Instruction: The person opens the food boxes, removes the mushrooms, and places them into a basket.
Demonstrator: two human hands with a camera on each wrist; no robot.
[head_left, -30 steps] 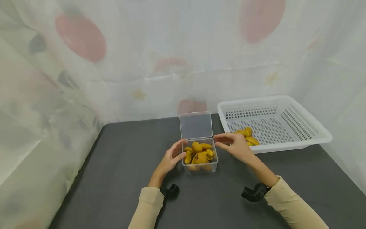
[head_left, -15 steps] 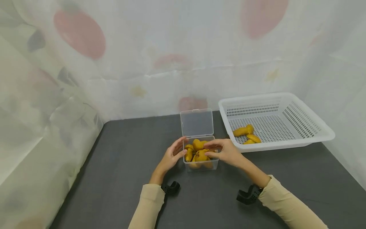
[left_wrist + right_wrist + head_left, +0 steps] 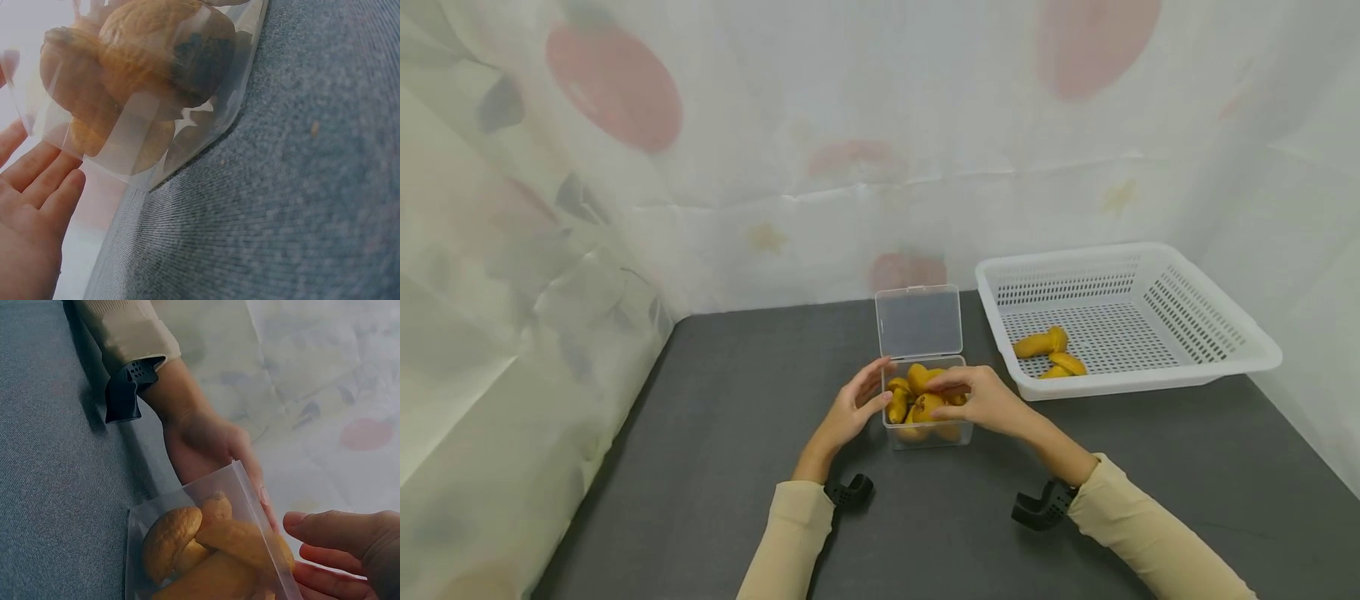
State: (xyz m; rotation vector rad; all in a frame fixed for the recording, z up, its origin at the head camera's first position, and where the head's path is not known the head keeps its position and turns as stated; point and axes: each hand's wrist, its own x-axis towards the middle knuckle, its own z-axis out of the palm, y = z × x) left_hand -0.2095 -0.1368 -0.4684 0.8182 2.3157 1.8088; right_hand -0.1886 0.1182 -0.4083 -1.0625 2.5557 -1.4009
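Observation:
A small clear plastic box (image 3: 958,435) stands on the table, filled with yellow-brown mushrooms (image 3: 898,408). Its hinged lid (image 3: 919,322) is raised at the back. My left hand (image 3: 847,418) rests along the box's left side, fingers nearly straight; the left wrist view has its fingertips (image 3: 74,181) right at the clear wall. Over the right half of the box is my right hand (image 3: 983,403), fingers and thumb apart, their tips among the top mushrooms. From the right wrist, the thumb (image 3: 325,530) and fingers show just above the rim, with no mushroom visible between them.
A white perforated basket (image 3: 1240,350) stands at the back right, with several mushrooms (image 3: 1041,342) in its near left corner. A printed curtain (image 3: 737,167) hangs behind the dark grey table (image 3: 737,467) and along its sides.
My right hand has moved left, from beside the box's right rim to over the mushrooms inside. My left hand has stayed at the left side.

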